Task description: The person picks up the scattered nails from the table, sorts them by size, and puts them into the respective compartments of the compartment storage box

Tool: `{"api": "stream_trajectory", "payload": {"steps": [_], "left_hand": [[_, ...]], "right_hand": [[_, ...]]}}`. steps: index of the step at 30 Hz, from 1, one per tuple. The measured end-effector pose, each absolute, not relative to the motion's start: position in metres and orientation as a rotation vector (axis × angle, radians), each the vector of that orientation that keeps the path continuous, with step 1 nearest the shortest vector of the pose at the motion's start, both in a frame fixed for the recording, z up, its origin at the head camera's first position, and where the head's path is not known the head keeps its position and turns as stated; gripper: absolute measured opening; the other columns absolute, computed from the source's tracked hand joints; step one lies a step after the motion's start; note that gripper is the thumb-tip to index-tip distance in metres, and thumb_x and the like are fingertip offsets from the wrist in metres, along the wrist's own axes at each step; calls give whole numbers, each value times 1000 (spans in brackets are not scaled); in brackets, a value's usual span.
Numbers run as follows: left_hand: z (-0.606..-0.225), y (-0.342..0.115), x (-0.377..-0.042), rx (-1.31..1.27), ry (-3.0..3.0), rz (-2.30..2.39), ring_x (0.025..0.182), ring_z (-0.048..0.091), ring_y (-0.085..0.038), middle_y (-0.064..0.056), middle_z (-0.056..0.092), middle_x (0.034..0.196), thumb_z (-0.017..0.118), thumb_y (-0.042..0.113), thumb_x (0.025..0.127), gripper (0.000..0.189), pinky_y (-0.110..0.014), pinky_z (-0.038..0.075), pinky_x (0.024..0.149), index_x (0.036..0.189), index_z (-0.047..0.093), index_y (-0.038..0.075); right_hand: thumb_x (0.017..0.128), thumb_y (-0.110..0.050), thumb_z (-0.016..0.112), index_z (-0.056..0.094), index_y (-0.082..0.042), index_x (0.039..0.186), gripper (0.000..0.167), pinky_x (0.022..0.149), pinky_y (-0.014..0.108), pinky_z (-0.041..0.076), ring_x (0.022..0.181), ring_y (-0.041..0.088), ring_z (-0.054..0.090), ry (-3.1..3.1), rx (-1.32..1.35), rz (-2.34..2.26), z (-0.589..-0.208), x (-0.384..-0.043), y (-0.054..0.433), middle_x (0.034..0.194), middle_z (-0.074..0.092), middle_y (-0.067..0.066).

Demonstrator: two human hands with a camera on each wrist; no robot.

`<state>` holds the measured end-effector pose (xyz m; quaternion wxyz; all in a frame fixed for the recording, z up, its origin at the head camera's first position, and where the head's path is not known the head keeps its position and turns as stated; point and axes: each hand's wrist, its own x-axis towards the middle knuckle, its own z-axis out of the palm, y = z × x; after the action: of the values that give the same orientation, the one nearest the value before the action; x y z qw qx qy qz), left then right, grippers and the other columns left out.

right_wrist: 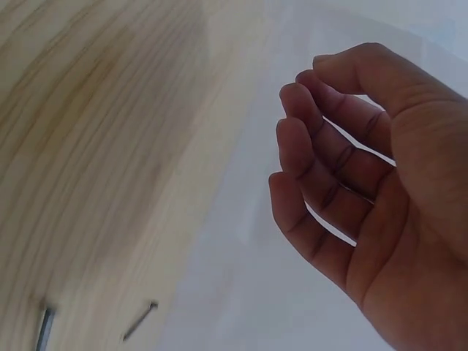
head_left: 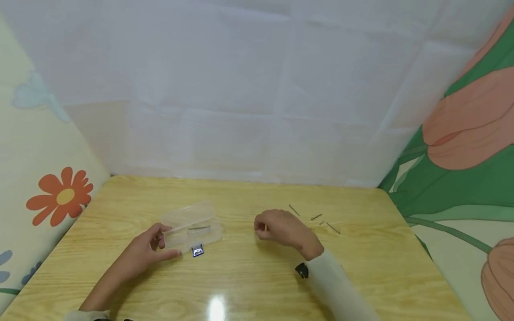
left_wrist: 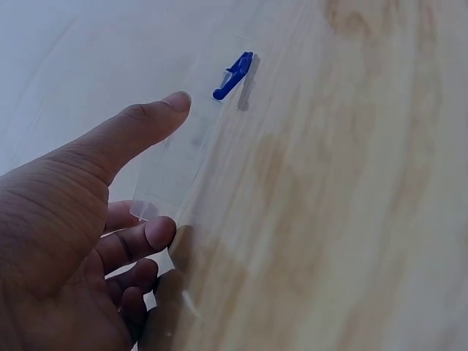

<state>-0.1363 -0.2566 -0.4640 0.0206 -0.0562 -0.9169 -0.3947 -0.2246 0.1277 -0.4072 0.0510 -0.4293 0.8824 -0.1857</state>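
A clear plastic box [head_left: 214,235] lies on the table with its transparent lid raised at the back; one nail [head_left: 199,228] is inside. Its blue latch [left_wrist: 235,75] is at the front. My left hand [head_left: 146,249] holds the box at its left end, thumb along the front and curled fingers at the corner. To the right of the box, my right hand [head_left: 281,227] hovers above the table, thumb tip against the index finger and the other fingers curled. I cannot tell whether something thin is pinched there. Loose nails [head_left: 333,228] lie beyond the right hand.
Several nails of differing lengths are scattered at the right of the wooden table [head_left: 249,276]. A white sheet [head_left: 257,89] hangs behind the table's back edge. Flower-printed panels [head_left: 462,214] stand at both sides. A black strap [head_left: 302,270] shows at the right wrist.
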Motion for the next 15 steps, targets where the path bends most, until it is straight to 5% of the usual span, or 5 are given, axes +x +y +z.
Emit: {"api": "stream_trajectory", "payload": {"steps": [6, 15], "left_hand": [[-464, -257, -135, -161, -2860, -1211, 75, 46, -14, -2, 51, 87, 89, 39, 82, 63, -28, 38, 65, 121, 57, 2], [-466, -260, -136, -180, -2860, -1174, 76, 47, -14, -1, 51, 87, 89, 43, 81, 65, -28, 39, 66, 121, 57, 3]], "right_hand": [[102, -14, 64, 73, -13, 103, 10, 73, 30, 51, 81, 5, 59, 2761, -1234, -566, -405, -219, 171, 95, 66, -10], [99, -11, 67, 73, -13, 97, 6, 67, 29, 51, 75, 3, 58, 2884, -1068, -501, -411, -205, 226, 88, 65, -11]]}}
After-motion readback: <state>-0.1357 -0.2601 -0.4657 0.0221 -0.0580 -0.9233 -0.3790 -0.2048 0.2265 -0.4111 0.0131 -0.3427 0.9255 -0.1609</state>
